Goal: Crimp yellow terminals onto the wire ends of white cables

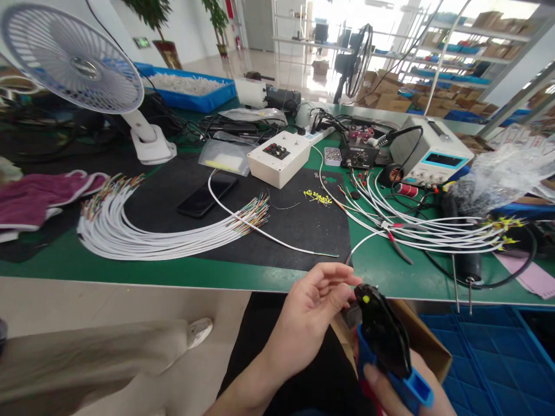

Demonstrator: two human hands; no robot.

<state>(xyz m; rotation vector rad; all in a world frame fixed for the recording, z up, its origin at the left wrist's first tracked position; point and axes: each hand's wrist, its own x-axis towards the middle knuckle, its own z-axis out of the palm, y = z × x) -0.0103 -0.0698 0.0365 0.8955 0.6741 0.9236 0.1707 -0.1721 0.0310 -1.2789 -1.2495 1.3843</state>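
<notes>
My left hand (314, 309) is closed in a pinch above my lap, its fingertips beside the jaws of a crimping tool. A white cable (364, 240) comes off the table edge to those fingers, and its thin stripped wires run in behind them. In my right hand (416, 378) is the crimping tool (384, 332), with black jaws and blue and red handles. A small yellow terminal (366, 299) shows at the jaws. Loose yellow terminals (318, 197) lie on the black mat (299, 231), near another white cable (277, 238) with a stripped end.
A white cable bundle (173, 245) lies left, around a phone (207, 195). More cables (451, 234) with yellow ends lie right. Behind are a switch box (280, 159), fan (147, 141) and power supply (433, 153). Below are a carton (422, 335) and blue crates (485, 352). Another person's leg (130, 358) is left.
</notes>
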